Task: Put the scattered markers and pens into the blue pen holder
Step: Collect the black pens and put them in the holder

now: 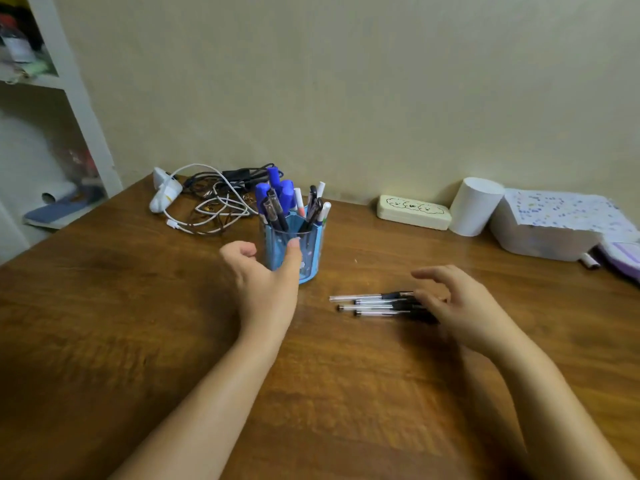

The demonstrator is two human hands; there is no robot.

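Note:
The blue pen holder (309,249) stands on the wooden table (138,323), filled with several blue markers and pens. My left hand (265,271) curves around its near left side, thumb against the holder's front, fingers apart. To the right, several clear pens with black caps (375,303) lie side by side on the table. My right hand (453,303) hovers over their capped ends with spread fingers; its fingertips touch or nearly touch the caps, and I cannot tell whether any pen is gripped.
Behind the holder lies a tangle of white and black cables (211,202) with a white charger. At the back right are a cream case (414,212), a white cup (476,206), a white box under patterned paper (554,223). A white shelf (69,98) stands left.

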